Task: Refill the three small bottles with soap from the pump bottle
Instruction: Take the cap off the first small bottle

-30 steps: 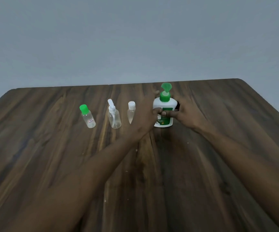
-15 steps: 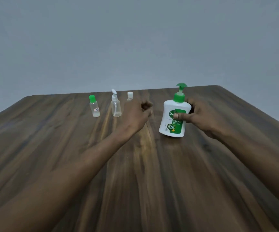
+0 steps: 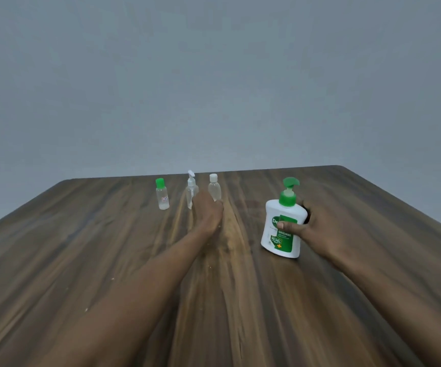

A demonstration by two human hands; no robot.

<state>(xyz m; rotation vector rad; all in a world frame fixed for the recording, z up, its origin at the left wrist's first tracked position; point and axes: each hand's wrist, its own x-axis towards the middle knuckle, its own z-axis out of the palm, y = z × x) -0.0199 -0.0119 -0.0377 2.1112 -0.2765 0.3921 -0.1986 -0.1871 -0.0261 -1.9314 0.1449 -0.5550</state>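
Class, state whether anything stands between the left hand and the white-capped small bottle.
Nothing visible does. The left hand lies just in front of the white-capped bottle, overlapping its base; contact cannot be told.

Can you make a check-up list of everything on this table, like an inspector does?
Surface: dark wooden table, streaky grain.
Job's things: green-capped bottle, spray bottle, white-capped bottle upright in a row, capped; pump bottle nearer.
Clutter: few pale specks.
Grips: right hand holds pump bottle; left hand reaches at spray bottle, contact unclear.
Cables: nothing seen.
Surroundings: plain grey wall.
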